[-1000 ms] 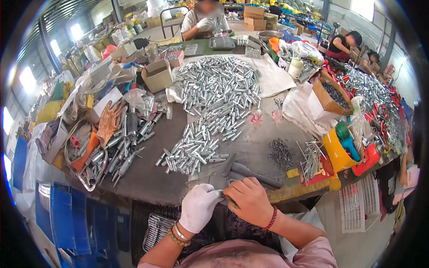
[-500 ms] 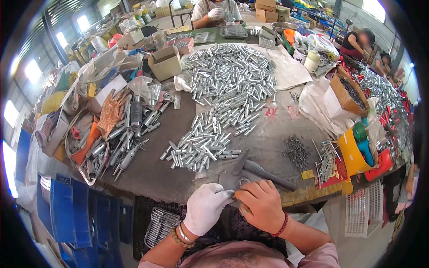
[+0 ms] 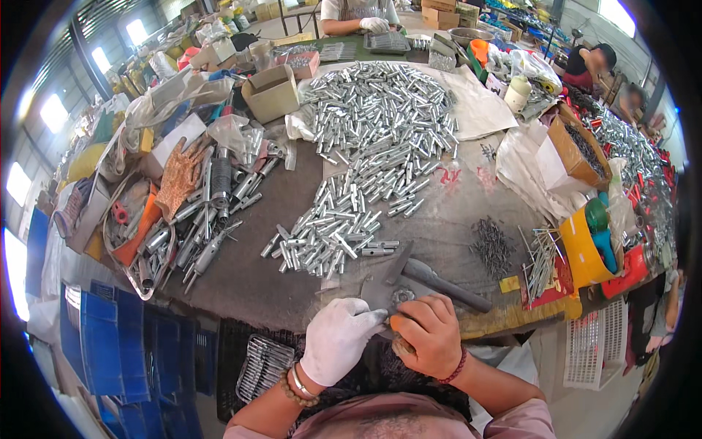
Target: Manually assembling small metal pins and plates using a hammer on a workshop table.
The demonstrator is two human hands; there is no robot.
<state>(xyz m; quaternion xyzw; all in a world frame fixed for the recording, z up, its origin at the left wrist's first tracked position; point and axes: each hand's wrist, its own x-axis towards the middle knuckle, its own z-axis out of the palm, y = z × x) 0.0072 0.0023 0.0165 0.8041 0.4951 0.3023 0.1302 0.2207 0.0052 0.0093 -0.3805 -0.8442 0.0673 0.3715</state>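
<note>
At the table's front edge my two hands come together fingertip to fingertip. My left hand point(image 3: 336, 340), in a white glove with darkened fingertips, is closed in a pinch. Facing it, my right hand point(image 3: 428, 329) is bare, with an orange covering on a finger, and also closed. Whatever lies between the fingertips is too small and hidden to name. Just beyond them is a flat grey metal plate point(image 3: 375, 293) with a round metal piece point(image 3: 402, 294) on it. A hammer point(image 3: 450, 289) lies beside the plate, its handle pointing right.
Silvery metal pins point(image 3: 387, 139) are heaped mid-table. Small dark pins point(image 3: 493, 247) and thin rods point(image 3: 541, 263) lie right, by a yellow container point(image 3: 585, 245). Tools and an orange glove point(image 3: 183, 175) crowd the left. Blue bins point(image 3: 117, 344) stand below. Across the table sits a co-worker point(image 3: 358, 18).
My hands stay pinched together, with only a slight shift of the fingers. More of the round metal piece shows beyond them. The co-worker's gloved hand has moved right, toward a tray.
</note>
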